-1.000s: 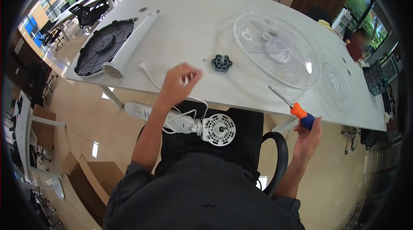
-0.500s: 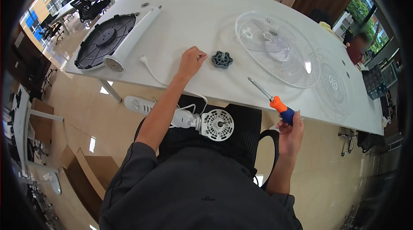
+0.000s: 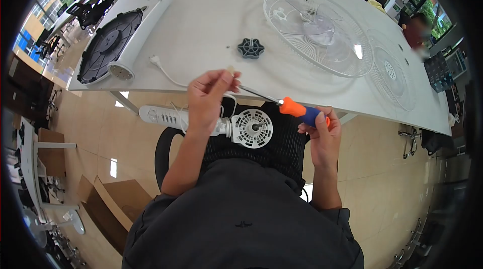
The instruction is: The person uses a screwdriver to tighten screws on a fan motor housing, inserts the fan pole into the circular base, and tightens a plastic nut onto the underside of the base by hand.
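Observation:
My right hand (image 3: 324,138) is closed around the blue end of a screwdriver (image 3: 293,107) with an orange and blue handle. Its metal shaft points left, and the tip is at the fingertips of my left hand (image 3: 205,99). The left fingers are pinched together; what they hold, if anything, is too small to make out. Below the hands, a white fan motor housing (image 3: 253,128) with a slotted round face and a shaft rests at my lap. Joined to it is a white control panel (image 3: 163,116) with buttons. A dark star-shaped knob (image 3: 250,48) lies on the table beyond.
On the white table (image 3: 211,12) are a clear fan blade and front grille (image 3: 322,30), another grille (image 3: 390,70), a black round base (image 3: 108,45), a white pole (image 3: 143,37) and a plug (image 3: 155,60). An open cardboard box (image 3: 113,201) stands on the floor. Another person sits at right.
My left hand has come back from beside the knob toward me. My right hand has brought the screwdriver left and up, so its tip meets the left fingertips. The view has shifted slightly.

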A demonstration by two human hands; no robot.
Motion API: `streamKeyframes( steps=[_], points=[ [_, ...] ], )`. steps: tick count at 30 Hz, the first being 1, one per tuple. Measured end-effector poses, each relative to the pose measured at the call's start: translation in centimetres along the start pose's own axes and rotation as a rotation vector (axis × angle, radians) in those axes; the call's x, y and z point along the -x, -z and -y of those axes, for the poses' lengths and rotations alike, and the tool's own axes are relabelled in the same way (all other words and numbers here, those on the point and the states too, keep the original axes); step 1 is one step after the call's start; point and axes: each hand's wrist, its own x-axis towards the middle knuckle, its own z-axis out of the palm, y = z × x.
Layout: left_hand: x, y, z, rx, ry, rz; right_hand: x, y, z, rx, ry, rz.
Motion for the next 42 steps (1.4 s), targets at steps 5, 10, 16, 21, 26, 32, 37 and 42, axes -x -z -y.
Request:
streamKeyframes(
  steps=[5,10,16,21,26,32,37,42],
  points=[
    [1.8,0.0,0.0,0.175,0.058,0.056,0.7,-1.1,-0.1,0.039,0.041,-0.012],
    [2.2,0.1,-0.4,0.251,0.078,0.069,0.9,-1.1,0.4,0.037,0.093,-0.005],
    [2.5,-0.1,-0.3,0.267,0.077,0.07,1.1,-1.2,0.4,0.041,0.097,-0.008],
    [2.5,-0.1,-0.2,0.254,0.036,0.043,1.1,-1.6,0.3,0.089,0.208,0.016],
    [2.9,-0.3,-0.3,0.199,-0.014,0.046,1.1,-1.1,0.3,0.222,0.341,0.097],
    [3.2,-0.4,-0.6,0.124,-0.045,0.109,1.2,-0.9,-0.4,-0.034,0.096,0.028],
    [3.7,0.0,-1.4,0.231,-0.041,0.172,0.8,-0.2,0.3,-0.078,0.094,0.015],
    [5.6,7.3,3.6,-0.454,-0.105,0.338,0.6,1.7,3.7,0.136,0.281,0.033]
  ],
)
